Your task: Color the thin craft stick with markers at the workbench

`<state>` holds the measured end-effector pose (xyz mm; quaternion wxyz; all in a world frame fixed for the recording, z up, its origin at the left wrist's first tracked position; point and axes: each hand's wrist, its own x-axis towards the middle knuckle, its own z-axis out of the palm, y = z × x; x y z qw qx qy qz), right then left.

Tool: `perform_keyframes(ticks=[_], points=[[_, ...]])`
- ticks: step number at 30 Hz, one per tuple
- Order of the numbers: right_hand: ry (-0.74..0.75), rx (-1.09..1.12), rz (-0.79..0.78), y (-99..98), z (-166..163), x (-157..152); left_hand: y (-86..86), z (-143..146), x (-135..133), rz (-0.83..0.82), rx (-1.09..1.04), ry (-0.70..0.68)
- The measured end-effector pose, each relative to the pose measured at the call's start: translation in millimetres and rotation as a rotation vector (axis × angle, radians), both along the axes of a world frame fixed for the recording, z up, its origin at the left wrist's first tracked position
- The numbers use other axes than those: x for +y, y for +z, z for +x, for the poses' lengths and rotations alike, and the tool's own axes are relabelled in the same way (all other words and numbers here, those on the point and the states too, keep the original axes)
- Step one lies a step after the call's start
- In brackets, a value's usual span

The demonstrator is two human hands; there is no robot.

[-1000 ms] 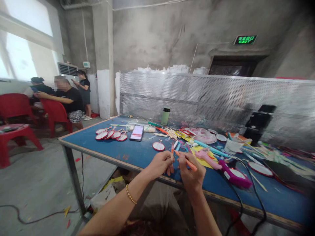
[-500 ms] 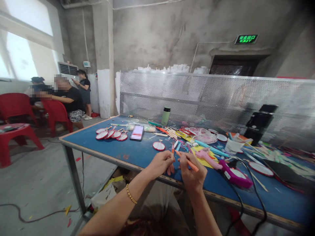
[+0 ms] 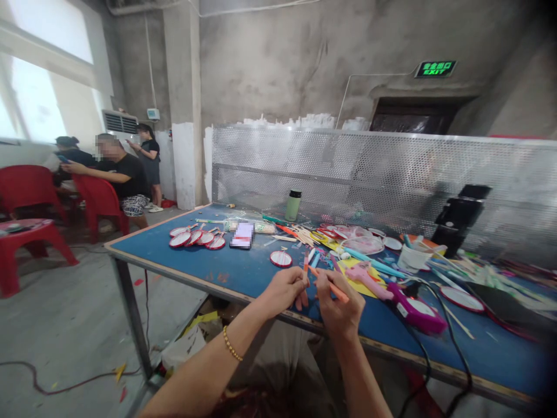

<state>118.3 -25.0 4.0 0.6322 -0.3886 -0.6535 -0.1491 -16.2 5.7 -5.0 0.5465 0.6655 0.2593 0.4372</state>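
Observation:
My left hand [image 3: 285, 290] is closed around a thin flat stick [image 3: 306, 264], held upright over the table's front edge; part of the stick looks orange. In my right hand [image 3: 343, 305] is an orange pen [image 3: 338, 292], gripped as if for writing, with its tip close to the stick. Whether the tip touches it, I cannot tell. Just beyond my left hand lies a small round red-rimmed fan-like piece [image 3: 281, 259]. A pink tool with a gun-like shape [image 3: 363, 278] rests on yellow paper to the right of my right hand.
Several red-rimmed round pieces [image 3: 204, 237] lie at the left beside a phone [image 3: 242, 235]. A green bottle [image 3: 293, 206] stands at the back. To the right are a white cup [image 3: 413, 259], a purple device [image 3: 416, 309] with black cables, and scattered sticks. People sit at far left.
My right hand and the orange pen have shifted very slightly; my left hand keeps its place. At far left, a seated person's arm has risen, with a phone in the hand.

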Motion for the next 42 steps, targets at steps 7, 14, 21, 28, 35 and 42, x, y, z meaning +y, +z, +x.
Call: perform_keyframes(ticks=[7, 14, 21, 28, 35, 42], points=[[0.017, -0.042, -0.02, 1.7, 0.2, -0.9, 2.7, -0.9, -1.6, 0.002, 0.002, 0.001], [-0.014, -0.004, -0.019, -1.8, 1.7, 0.1, 0.4, -0.1, -0.1, -0.003, 0.001, 0.004], [-0.001, -0.041, -0.015, -1.0, 1.7, 2.0, 1.6, 0.1, -1.2, 0.0, -0.001, 0.008], [-0.014, -0.034, 0.005, -1.8, 3.3, 0.6, 4.6, -0.6, -5.2, 0.011, 0.006, 0.019], [-0.018, -0.048, 0.008, -2.1, 4.2, 0.7, 2.9, -0.5, -3.4, 0.009, 0.01, 0.021], [-0.007, -0.071, -0.007, -0.5, 3.1, -1.8, 4.5, -0.3, -5.1, 0.009, 0.014, 0.02]])
